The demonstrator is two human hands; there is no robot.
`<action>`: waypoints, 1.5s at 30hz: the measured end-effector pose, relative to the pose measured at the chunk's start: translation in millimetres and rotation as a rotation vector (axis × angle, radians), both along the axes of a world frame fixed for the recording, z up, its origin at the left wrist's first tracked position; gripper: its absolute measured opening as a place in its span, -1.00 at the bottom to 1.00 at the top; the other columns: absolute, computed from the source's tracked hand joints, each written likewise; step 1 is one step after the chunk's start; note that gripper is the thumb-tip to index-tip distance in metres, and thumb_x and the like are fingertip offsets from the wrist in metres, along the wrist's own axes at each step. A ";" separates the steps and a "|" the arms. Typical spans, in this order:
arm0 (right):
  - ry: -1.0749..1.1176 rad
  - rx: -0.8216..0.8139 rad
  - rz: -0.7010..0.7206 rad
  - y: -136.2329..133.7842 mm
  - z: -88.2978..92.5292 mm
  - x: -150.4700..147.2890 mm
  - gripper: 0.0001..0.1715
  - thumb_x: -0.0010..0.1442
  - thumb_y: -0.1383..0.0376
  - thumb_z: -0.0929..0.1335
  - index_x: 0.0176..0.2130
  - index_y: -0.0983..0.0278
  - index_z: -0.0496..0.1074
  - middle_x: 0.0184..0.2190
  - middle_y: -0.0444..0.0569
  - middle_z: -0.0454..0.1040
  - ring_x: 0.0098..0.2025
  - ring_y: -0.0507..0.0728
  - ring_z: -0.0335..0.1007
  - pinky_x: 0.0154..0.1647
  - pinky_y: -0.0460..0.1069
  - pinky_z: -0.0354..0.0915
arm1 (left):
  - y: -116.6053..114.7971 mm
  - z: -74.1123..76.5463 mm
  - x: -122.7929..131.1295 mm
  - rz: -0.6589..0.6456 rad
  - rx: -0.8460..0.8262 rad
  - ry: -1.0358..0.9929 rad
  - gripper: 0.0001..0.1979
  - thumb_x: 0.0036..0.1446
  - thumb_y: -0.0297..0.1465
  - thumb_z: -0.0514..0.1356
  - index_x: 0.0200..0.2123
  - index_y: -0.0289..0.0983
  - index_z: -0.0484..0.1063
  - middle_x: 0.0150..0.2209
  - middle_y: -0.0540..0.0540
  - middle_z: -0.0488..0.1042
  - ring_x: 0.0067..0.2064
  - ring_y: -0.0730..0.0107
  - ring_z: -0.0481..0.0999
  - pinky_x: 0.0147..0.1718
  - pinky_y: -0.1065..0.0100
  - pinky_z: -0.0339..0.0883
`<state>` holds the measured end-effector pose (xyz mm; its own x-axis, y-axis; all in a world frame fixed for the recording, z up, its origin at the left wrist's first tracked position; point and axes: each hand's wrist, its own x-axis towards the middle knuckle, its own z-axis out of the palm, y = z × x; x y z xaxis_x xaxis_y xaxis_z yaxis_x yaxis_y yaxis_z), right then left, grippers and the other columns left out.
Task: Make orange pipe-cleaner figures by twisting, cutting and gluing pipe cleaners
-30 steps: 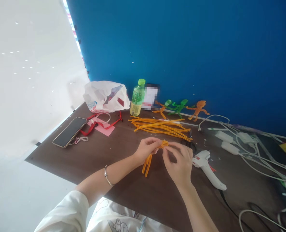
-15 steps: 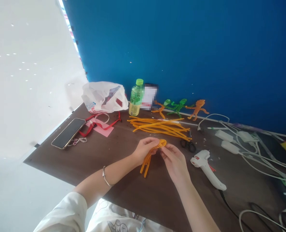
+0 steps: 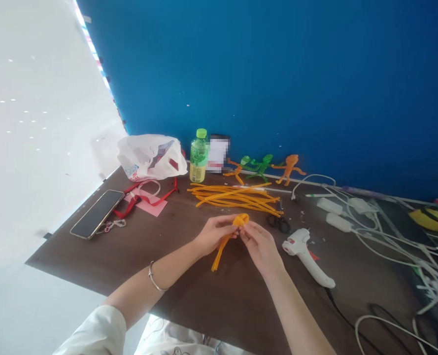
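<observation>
Between my two hands is a bundle of orange pipe cleaners (image 3: 221, 251), coiled into a loop at the top with the loose ends hanging down toward the table. My left hand (image 3: 217, 234) pinches it from the left, just under the loop. From the right, the fingertips of my right hand (image 3: 259, 246) close on the coiled part. Fingers hide some of the coil. Behind the hands lies a loose pile of straight orange pipe cleaners (image 3: 237, 197). Black-handled scissors (image 3: 279, 223) rest beyond my right hand, and a white glue gun (image 3: 307, 256) lies to its right.
Pipe-cleaner figures, one green (image 3: 263, 167) and others orange (image 3: 290, 169), stand against the blue wall. A bottle (image 3: 198, 157), a white plastic bag (image 3: 150, 158) and a phone (image 3: 96, 214) are at the left. White cables and adapters (image 3: 339, 223) spread over the right side.
The view has shifted slightly, so everything sits a little further left. The dangling ends of the held pipe cleaners have drawn closer together, and both hands keep their hold.
</observation>
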<state>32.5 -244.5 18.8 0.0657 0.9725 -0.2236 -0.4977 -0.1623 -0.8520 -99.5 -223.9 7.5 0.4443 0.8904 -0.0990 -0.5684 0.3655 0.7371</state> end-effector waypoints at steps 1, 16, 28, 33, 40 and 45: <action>0.002 0.001 -0.002 0.5 -0.6 0.4 -0.86 -0.19 0.33 0.48 -0.49 0.27 0.51 -0.49 -0.11 0.46 -0.43 -0.02 0.35 -0.35 -0.15 0.35 | 0.0 -1.1 0.3 -0.003 0.006 0.006 -0.59 -0.20 -0.42 0.34 -0.18 -0.33 0.48 -0.34 -0.12 0.50 -0.39 0.49 0.42 -0.28 0.33 0.25; -0.111 0.124 -0.074 2.2 -8.3 6.1 -0.86 -0.17 0.28 0.48 -0.56 0.31 0.49 -0.41 -0.08 0.39 -0.43 -0.01 0.25 -0.44 -0.09 0.24 | -0.9 -5.4 2.7 0.011 0.071 0.165 -0.62 -0.18 -0.30 0.33 -0.28 -0.41 0.43 -0.35 -0.16 0.50 -0.36 0.35 0.51 -0.21 0.19 0.37; -0.085 0.193 -0.099 3.1 -7.3 8.0 -0.87 -0.15 0.28 0.47 -0.56 0.30 0.48 -0.42 -0.09 0.39 -0.36 0.03 0.26 -0.32 -0.05 0.23 | -0.9 -7.5 0.3 -0.152 0.194 0.395 -0.58 -0.06 -0.09 0.17 -0.52 -0.39 0.36 -0.71 0.11 0.11 -0.67 0.69 0.05 -0.70 0.52 -0.10; -0.067 0.203 -0.097 2.9 -5.0 8.3 -0.89 -0.14 0.30 0.46 -0.56 0.29 0.47 -0.44 -0.10 0.38 -0.37 0.02 0.25 -0.29 -0.05 0.22 | -0.7 -6.5 0.6 -0.116 0.215 0.369 -0.61 -0.05 -0.11 0.17 -0.49 -0.39 0.38 -0.70 0.12 0.07 -0.66 0.68 0.03 -0.67 0.51 -0.13; -0.046 0.204 -0.152 5.1 -6.5 13.9 -0.88 -0.15 0.29 0.47 -0.57 0.27 0.47 -0.51 -0.14 0.35 -0.43 -0.01 0.22 -0.32 -0.06 0.21 | 2.4 -5.4 -0.3 -0.069 0.175 0.382 -0.59 -0.02 -0.12 0.13 -0.34 -0.40 0.44 -0.53 -0.06 0.39 -0.59 0.54 0.30 -0.58 0.42 0.20; -0.088 0.228 -0.122 3.6 -5.2 15.6 -0.82 -0.15 0.26 0.46 -0.62 0.28 0.42 -0.50 -0.11 0.35 -0.39 0.02 0.24 -0.30 -0.05 0.22 | 0.9 -5.4 0.0 -0.132 0.193 0.394 -0.59 -0.04 -0.10 0.15 -0.37 -0.38 0.44 -0.50 -0.08 0.41 -0.56 0.52 0.35 -0.51 0.42 0.27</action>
<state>48.1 -240.8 13.6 0.1954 0.9806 0.0117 -0.4238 0.0952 -0.9007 -99.5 -223.0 2.2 0.5172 0.8472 -0.1213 -0.1888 0.2512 0.9494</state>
